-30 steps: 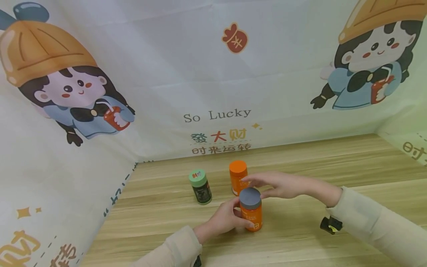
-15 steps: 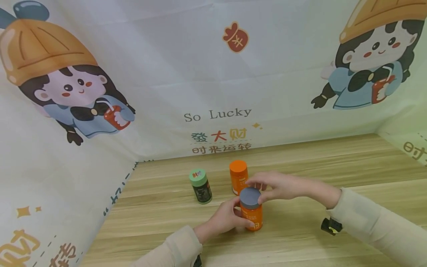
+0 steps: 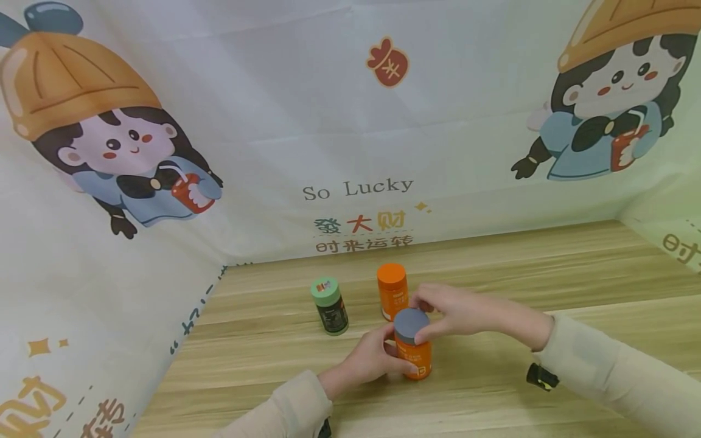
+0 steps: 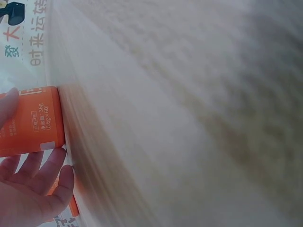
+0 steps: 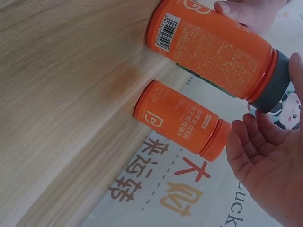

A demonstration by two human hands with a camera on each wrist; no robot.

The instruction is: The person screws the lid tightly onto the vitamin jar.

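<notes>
An orange bottle (image 3: pixel 411 354) with a grey screw cap (image 3: pixel 409 324) stands upright on the wooden table. My left hand (image 3: pixel 368 358) grips its body, thumb across the front and fingers round the far side. In the left wrist view the bottle (image 4: pixel 31 123) lies between the thumb and the fingers of that hand (image 4: pixel 31 194), its base at the tabletop. My right hand (image 3: pixel 460 311) pinches the cap, its thumb on the near side and curled fingers on the far side. The right wrist view shows the cap (image 5: pixel 274 84) between thumb and fingers.
Just behind stands a second orange bottle (image 3: pixel 392 295) with an orange cap, close to the right fingers. A dark bottle with a green cap (image 3: pixel 326 292) is to the left. A printed cloth (image 3: pixel 263 158) hangs behind the wooden table (image 3: pixel 547 274).
The right hand's thumb has come across the cap's near side, and its fingers have drawn in from stretched to curled. The left hand and bottles keep their places.
</notes>
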